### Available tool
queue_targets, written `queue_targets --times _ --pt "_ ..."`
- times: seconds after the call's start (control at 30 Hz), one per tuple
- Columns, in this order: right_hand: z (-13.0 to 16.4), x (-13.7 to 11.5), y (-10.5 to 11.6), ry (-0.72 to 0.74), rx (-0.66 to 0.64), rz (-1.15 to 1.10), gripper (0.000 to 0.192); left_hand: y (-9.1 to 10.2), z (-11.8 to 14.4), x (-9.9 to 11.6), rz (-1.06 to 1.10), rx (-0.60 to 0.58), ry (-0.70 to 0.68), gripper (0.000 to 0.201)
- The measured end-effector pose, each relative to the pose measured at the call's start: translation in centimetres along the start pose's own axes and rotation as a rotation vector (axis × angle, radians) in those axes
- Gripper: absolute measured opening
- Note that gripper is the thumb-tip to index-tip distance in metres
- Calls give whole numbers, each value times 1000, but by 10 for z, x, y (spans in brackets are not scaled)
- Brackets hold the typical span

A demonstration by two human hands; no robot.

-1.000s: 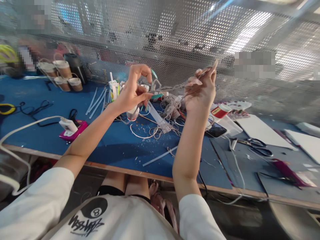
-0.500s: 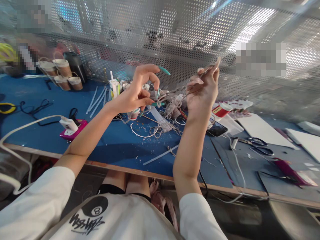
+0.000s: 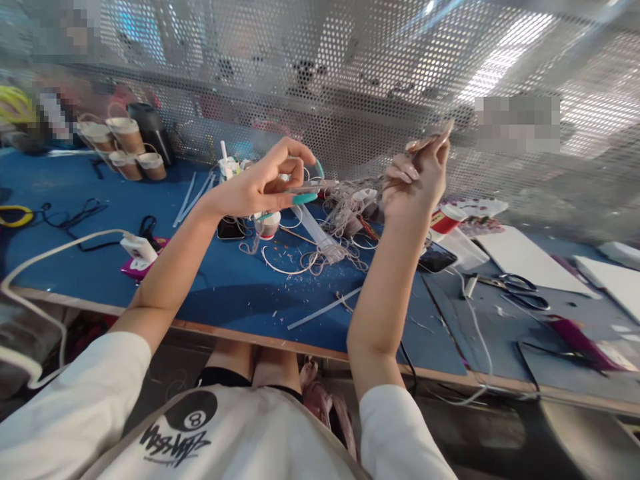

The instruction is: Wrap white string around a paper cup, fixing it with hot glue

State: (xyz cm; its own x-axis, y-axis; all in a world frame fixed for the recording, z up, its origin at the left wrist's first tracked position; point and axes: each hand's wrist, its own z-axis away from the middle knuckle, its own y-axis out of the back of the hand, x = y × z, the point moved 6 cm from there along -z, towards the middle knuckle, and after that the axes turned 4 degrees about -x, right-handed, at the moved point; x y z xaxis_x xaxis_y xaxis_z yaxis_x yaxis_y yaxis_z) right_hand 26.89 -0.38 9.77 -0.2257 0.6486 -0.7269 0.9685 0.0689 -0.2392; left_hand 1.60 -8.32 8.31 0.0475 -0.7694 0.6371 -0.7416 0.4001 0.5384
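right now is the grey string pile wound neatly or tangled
Tangled: the grey string pile shows loose loops crossing one another and straggling over the blue table.

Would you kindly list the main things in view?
Cord tangle: one, grey, centre
Translucent sticks: several, whitish, mostly left
Paper cups: at least four, brown, far left
Flask: one, black, beside these
Charger: one, white, left
Printed cup: one, red and white, right
Scissors: one, dark handles, right
Boards: two, white, far right
Table: one, blue, beneath
Perforated screen: one, silver, behind
Left hand: one, teal nails, centre
Right hand: one, pale nails, right of centre
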Motion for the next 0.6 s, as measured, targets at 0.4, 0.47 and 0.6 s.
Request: queue_targets --times 0.4,0.47,0.6 --pt "-1 4 2 5 52 65 36 42 5 -18 349 203 -38 59" --pt "3 1 -7 48 18 100 34 48 6 -24 386 220 -40 56" --pt "16 -10 -40 122 -71 231 43 56 5 -27 399 280 -72 45"
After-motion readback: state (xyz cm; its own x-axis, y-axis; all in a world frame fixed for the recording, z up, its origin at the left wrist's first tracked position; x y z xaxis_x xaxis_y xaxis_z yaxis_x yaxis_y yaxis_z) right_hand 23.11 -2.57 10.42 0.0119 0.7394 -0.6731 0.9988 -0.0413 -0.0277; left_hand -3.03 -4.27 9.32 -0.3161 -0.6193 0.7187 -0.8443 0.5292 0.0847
